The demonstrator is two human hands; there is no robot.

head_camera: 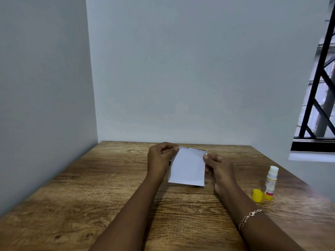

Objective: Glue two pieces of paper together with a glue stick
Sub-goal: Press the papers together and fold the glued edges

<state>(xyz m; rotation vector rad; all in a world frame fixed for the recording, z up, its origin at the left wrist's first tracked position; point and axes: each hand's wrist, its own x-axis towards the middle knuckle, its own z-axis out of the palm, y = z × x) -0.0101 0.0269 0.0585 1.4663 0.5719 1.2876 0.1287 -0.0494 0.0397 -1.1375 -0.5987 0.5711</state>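
Head view shows both hands raised a little above the wooden table [90, 187], each pinching an upper corner of the white paper [187, 167]. The left hand [160, 158] is closed on the top left corner, the right hand [217, 165] on the top right, so the sheet hangs between them with its long axis running away from the person and its lower edge close to the tabletop. Whether this is one sheet or two already laid together cannot be told; a dark sliver shows behind the top edge.

Off to the right stands the glue stick [270, 182], upright and uncapped, with its yellow cap [257, 195] lying just beside its base. It is well apart from the paper and clearly nearer the right hand, which wears a bracelet [250, 217] at the wrist. Any reach for the glue would probably fall to that hand, leaving the left to steady the sheet.
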